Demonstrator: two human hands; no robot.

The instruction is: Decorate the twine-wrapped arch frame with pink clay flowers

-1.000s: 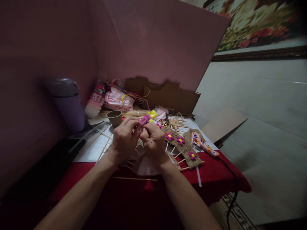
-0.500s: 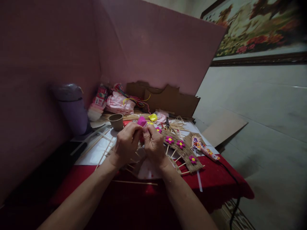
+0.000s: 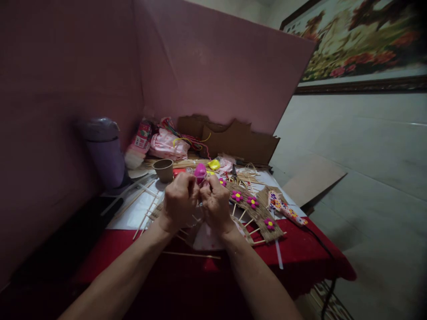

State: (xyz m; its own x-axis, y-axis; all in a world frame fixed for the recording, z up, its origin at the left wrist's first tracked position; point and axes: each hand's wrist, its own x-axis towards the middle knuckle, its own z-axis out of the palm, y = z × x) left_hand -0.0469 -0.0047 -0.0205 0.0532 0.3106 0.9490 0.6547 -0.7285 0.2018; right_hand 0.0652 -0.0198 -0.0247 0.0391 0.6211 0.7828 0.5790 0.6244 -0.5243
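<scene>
My left hand (image 3: 182, 198) and my right hand (image 3: 215, 200) meet above the middle of the table. Their fingers are closed, pinching a clear plastic bag with a magenta lump of what looks like modelling clay (image 3: 200, 171) that bulges up beyond the fingertips. Below and around my hands lies a fan-shaped craft piece (image 3: 251, 202) of thin sticks wrapped in brown twine. Magenta clay flowers (image 3: 252, 202) with yellow centres sit along its right side. My hands and forearms hide the middle of the piece.
A brown cup (image 3: 163, 170) stands left of my hands. Behind lie a yellow clay packet (image 3: 214, 164), scissors (image 3: 234, 173) and many thin sticks. To the right rests a flower-patterned glue gun (image 3: 287, 210) with a cord. A purple bin (image 3: 106, 155) stands at the far left.
The magenta lump shows larger and smoother above my fingers, with more clear plastic around it. My fingers have shifted slightly lower on the bag. The whole view has moved a little.
</scene>
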